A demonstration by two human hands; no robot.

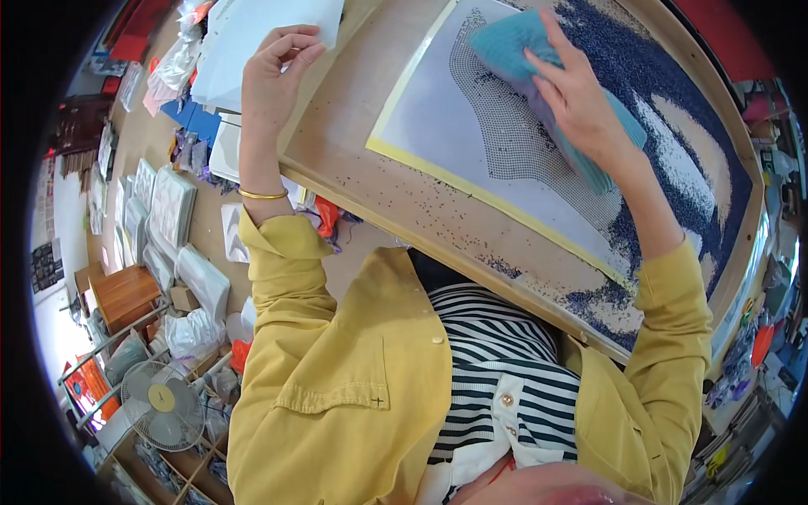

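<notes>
My right hand (581,105) presses down on a fluffy teal cloth (509,46), index finger stretched out and the other fingers bent over it. The cloth lies bunched over a pale panel (429,122) with a yellow edge. Beside it, small dark beads form a grid-like patch (497,109) on the panel. My left hand (282,71) is raised at the left, thumb and fingertips pinched together in front of the corner of some white sheets (252,46). Whether a sheet is in that pinch, I cannot make out.
A wooden-rimmed tray (387,220) surrounds the panel, with loose dark beads (699,76) heaped at its right and scattered along the near side. On the left stand a fan (162,406), a wooden box (124,290) and wrapped flat packs (172,206).
</notes>
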